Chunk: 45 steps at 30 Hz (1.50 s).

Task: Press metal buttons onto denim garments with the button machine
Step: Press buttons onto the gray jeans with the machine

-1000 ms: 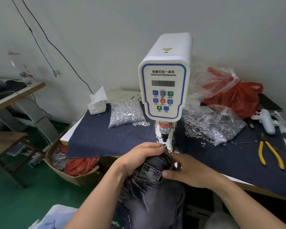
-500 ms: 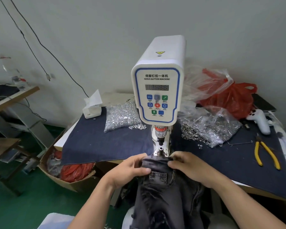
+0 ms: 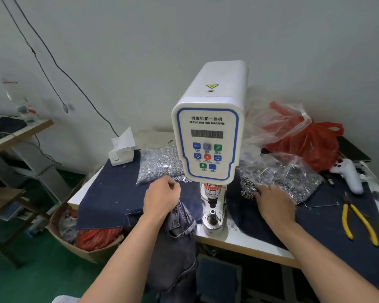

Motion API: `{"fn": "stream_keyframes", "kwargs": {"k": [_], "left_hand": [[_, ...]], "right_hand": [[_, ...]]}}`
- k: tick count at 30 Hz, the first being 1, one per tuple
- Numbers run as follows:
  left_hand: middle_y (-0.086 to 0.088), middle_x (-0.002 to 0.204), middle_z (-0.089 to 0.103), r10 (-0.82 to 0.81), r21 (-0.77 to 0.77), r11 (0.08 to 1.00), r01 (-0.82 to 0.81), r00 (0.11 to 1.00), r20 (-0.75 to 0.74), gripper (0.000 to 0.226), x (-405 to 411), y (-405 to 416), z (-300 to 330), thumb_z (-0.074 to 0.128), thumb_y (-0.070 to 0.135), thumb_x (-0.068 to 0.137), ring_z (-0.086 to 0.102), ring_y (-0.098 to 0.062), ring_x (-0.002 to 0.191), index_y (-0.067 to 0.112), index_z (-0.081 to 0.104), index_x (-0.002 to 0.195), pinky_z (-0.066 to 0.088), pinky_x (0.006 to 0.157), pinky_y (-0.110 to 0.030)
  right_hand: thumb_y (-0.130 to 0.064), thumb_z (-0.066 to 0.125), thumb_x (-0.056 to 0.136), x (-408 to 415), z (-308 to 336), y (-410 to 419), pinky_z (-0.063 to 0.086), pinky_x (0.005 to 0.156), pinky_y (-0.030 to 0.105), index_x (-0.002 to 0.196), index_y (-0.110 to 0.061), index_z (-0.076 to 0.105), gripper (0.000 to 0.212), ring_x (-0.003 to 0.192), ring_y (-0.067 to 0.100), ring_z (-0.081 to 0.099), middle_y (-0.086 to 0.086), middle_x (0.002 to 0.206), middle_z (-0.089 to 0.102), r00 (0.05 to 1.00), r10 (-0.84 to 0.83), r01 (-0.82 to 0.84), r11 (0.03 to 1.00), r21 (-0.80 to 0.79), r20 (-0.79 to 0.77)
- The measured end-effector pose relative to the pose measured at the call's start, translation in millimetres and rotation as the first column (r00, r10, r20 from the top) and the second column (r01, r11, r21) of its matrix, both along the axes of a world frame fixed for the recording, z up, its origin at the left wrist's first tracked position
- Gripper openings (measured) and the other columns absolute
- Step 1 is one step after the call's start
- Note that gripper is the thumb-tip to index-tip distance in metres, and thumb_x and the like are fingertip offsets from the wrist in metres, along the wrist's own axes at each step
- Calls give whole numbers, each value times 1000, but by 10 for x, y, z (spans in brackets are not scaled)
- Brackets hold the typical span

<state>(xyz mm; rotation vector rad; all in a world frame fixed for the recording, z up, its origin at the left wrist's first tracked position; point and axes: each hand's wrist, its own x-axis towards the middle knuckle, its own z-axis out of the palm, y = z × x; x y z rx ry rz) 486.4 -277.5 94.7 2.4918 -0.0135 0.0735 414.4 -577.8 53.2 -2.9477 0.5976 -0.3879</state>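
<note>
Presently the left hand (image 3: 162, 197), fingers curled, picks at the stud pile (image 3: 160, 167); the right hand (image 3: 274, 202), fingers spread, rakes the ring pile (image 3: 278, 180). Advice: lift one piece each, then seat the jeans (image 3: 177, 237) squarely on the die (image 3: 212, 215).

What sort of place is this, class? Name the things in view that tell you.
Probably a small garment-finishing workshop: a servo button machine stands on a denim-covered table, bags of metal buttons lie beside it, and jeans hang at the table edge.
</note>
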Motion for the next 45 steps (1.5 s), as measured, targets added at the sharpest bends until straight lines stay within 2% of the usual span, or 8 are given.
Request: {"fn": "stream_keyframes", "kwargs": {"k": [3,6,10,19,23,27,30,45], "left_hand": [[-4,111,70,131,12,991,-131,989,-65,19,259,-75,-82,52,33,103,62,-31,97,24,63,115,46,79,-38],[-13,122,67,216,46,976,-212,969,-120,25,425,-166,-133,49,33,105,63,-39,111,19,59,122,46,82,-43],[-14,118,71,325,26,946,-324,940,-108,20,499,-292,-256,58,29,101,66,-40,109,17,66,114,56,90,-48],[-17,115,72,418,-48,906,-421,906,-59,3,544,-350,-414,64,20,97,68,-43,105,19,66,96,44,73,-41],[-17,109,72,419,-32,907,-420,907,-31,30,549,-346,-444,62,19,97,69,-43,99,29,45,76,45,70,-42],[-17,117,70,419,-25,907,-420,907,-38,6,554,-341,-454,62,22,98,67,-44,105,20,68,98,50,77,-45],[-17,123,67,416,-25,908,-418,907,-66,20,579,-322,-450,62,21,98,66,-45,109,13,72,114,52,84,-49],[-7,109,75,352,-156,924,-350,936,-13,8,527,-249,-511,65,32,102,68,-35,105,27,70,108,48,81,-41]], "right_hand": [[-42,57,101,-4,-94,-2,43,64,34,110,-29,73,23,88,24,63,-1,95,62,997,14,-11,999,-35,81],[-36,63,98,-35,-138,-8,43,62,33,100,-24,74,17,81,23,62,-2,87,62,988,21,-23,1000,16,153],[-31,69,95,-44,-144,-15,44,59,33,90,-21,71,11,74,24,62,-2,79,62,978,-5,-13,996,85,206],[-34,71,93,-54,-136,7,42,62,30,89,-24,71,10,76,20,62,-4,82,64,984,-42,25,995,96,175],[-34,66,97,-47,-142,0,41,63,32,88,-23,66,14,79,20,60,-5,83,62,982,-56,34,992,122,181],[-34,60,100,-49,-135,-4,51,72,37,97,-23,67,13,88,22,63,-3,92,66,981,-81,52,985,167,177],[-36,58,101,-46,-158,27,50,72,35,100,-21,67,17,90,22,61,-2,95,64,987,-73,62,994,85,141],[-21,73,93,-92,-177,2,52,67,39,100,-18,77,8,85,33,66,6,88,69,948,-95,42,983,178,303]]}}
